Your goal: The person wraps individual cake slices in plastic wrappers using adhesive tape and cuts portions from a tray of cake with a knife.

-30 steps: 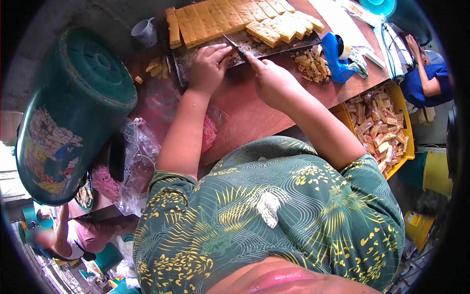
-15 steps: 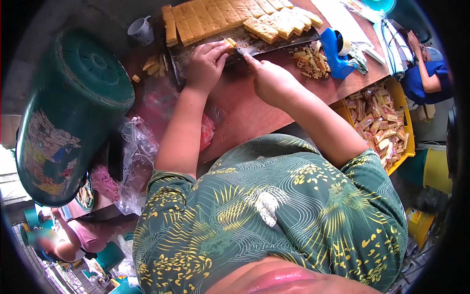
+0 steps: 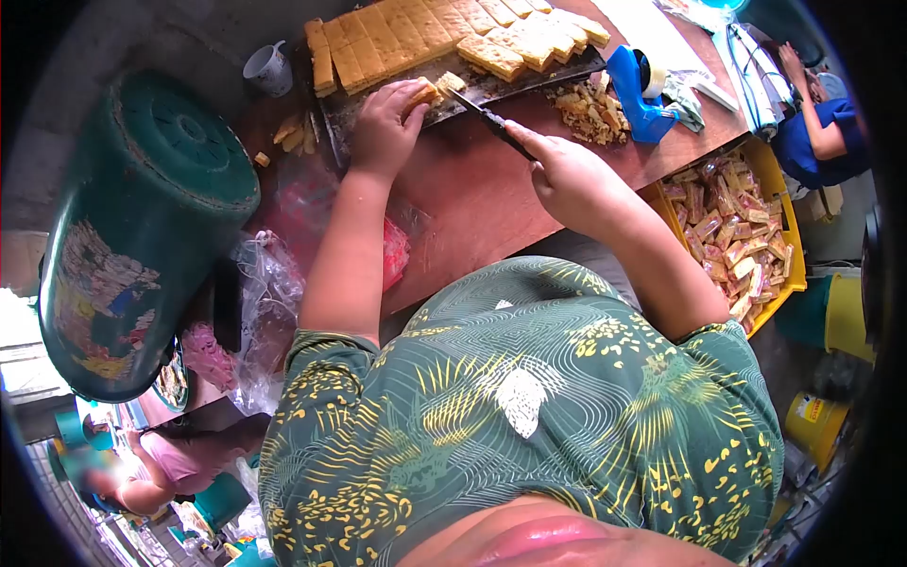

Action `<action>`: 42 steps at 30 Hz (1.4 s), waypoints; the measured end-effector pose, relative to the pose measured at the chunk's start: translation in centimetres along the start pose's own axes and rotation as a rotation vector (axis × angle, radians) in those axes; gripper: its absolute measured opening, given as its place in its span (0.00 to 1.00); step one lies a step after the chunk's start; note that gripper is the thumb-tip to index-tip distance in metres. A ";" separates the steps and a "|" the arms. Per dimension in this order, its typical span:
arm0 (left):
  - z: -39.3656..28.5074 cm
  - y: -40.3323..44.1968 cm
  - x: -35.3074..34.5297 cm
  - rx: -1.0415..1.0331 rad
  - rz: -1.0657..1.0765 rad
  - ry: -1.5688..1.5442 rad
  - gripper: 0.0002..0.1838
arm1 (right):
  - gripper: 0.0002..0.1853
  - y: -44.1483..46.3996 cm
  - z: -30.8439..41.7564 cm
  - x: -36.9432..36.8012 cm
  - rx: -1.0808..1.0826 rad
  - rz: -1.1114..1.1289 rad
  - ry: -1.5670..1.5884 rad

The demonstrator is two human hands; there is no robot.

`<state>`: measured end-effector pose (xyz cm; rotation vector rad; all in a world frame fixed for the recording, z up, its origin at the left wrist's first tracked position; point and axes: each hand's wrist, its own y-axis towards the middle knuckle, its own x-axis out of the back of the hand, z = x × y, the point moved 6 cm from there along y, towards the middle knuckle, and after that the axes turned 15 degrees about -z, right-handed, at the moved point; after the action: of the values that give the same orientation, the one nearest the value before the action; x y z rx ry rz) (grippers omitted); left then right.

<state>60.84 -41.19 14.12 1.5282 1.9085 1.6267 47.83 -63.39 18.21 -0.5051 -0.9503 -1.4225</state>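
My left hand (image 3: 389,123) is closed around a small piece of cake (image 3: 427,92) above the near edge of a dark baking tray (image 3: 430,115). In my right hand (image 3: 576,175) is a knife (image 3: 498,126) with a black handle, its blade pointing up and left. The tip touches or lies beside a cut-off end of cake (image 3: 451,83) on the tray. Behind, rows of sliced yellow cake (image 3: 387,38) fill the tray's far side, and thicker cut slices (image 3: 529,42) lean together at the right.
Cake scraps (image 3: 590,109) lie by a blue tape dispenser (image 3: 635,99). A yellow crate (image 3: 789,255) of wrapped cake pieces stands at the right. A white cup (image 3: 269,70) and a large green bin (image 3: 142,236) are at left. Two other people work nearby.
My right hand has drawn the knife back to the right and down, showing more blade and handle. An end of cake now lies apart from the piece in my left hand.
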 end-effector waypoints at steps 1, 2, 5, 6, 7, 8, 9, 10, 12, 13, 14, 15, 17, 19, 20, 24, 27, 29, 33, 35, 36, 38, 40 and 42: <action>-0.1 0.1 0.0 0.004 0.000 0.003 0.14 | 0.32 0.1 0.0 -0.1 -0.020 0.010 0.015; 0.0 0.1 -0.1 0.000 0.005 -0.008 0.14 | 0.32 0.3 -0.1 -0.3 -0.039 0.019 0.030; 0.3 0.1 -0.1 -0.007 0.012 -0.029 0.14 | 0.32 0.8 -0.4 -0.5 -0.090 0.032 0.099; 0.3 0.1 -0.1 -0.005 0.010 -0.028 0.14 | 0.32 0.8 -0.4 -0.5 -0.108 0.036 0.127; 0.3 0.0 -0.1 -0.002 0.008 -0.028 0.14 | 0.32 0.7 -0.5 -0.6 -0.124 0.041 0.146; 0.4 0.0 -0.1 0.011 0.006 -0.035 0.14 | 0.32 0.6 -0.5 -0.5 -0.140 0.047 0.165; 0.5 0.0 -0.1 0.024 0.004 -0.043 0.13 | 0.32 0.6 -0.6 -0.5 -0.157 0.052 0.185; 0.4 0.0 -0.1 0.036 0.002 -0.052 0.13 | 0.32 0.5 -0.7 -0.6 -0.153 0.043 0.202; 0.3 0.1 -0.1 0.046 0.006 -0.043 0.13 | 0.32 0.5 -0.9 -0.7 -0.148 0.025 0.236; 0.3 0.1 -0.1 0.051 0.007 -0.038 0.13 | 0.32 0.4 -0.8 -0.6 -0.157 0.037 0.228; 0.4 0.1 -0.1 0.055 0.007 -0.043 0.13 | 0.32 0.4 -0.5 -0.5 -0.165 0.048 0.219; 0.6 0.1 -0.2 0.059 0.008 -0.047 0.13 | 0.32 0.4 -0.5 -0.4 -0.174 0.060 0.211; 0.6 0.1 -0.2 0.077 0.002 -0.057 0.13 | 0.32 0.4 -0.9 -0.6 -0.169 0.048 0.177; 0.7 0.2 -0.2 0.107 -0.011 -0.070 0.12 | 0.31 0.5 -1.1 -0.6 -0.171 0.040 0.179; 0.7 0.2 -0.1 0.112 -0.012 -0.076 0.12 | 0.31 0.5 -1.1 -0.5 -0.178 0.038 0.198; 0.8 0.1 -0.3 0.121 -0.003 -0.076 0.12 | 0.32 0.4 -0.1 -0.3 -0.109 0.039 0.199; 0.8 0.1 -0.3 0.130 0.002 -0.076 0.13 | 0.32 0.6 -0.9 -1.3 -0.013 -0.051 0.149; 0.8 0.3 -0.1 0.136 0.003 -0.067 0.13 | 0.32 0.7 -1.2 -1.1 -0.087 -0.020 0.172; 1.1 0.2 -0.2 0.147 -0.006 -0.077 0.12 | 0.31 0.7 0.1 0.0 -0.142 0.055 0.143; 0.9 0.3 -0.3 0.157 -0.009 -0.093 0.12 | 0.31 0.5 0.0 -0.4 -0.123 0.052 0.148; 0.9 0.3 -0.2 0.162 -0.008 -0.091 0.12 | 0.31 0.5 0.0 -0.6 -0.111 0.051 0.151; 0.8 0.3 -0.2 0.175 -0.006 -0.094 0.12 | 0.31 0.5 0.0 -0.2 -0.159 0.070 0.130; 0.9 0.2 -0.1 0.192 -0.005 -0.103 0.12 | 0.31 0.6 -0.1 -0.2 -0.172 0.072 0.135; 1.0 0.2 -0.1 0.173 -0.018 -0.103 0.12 | 0.31 0.6 -0.3 -0.1 -0.158 0.054 0.166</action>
<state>61.65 -40.69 13.91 1.6192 2.0459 1.3780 48.47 -63.46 18.06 -0.5169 -0.6899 -1.4731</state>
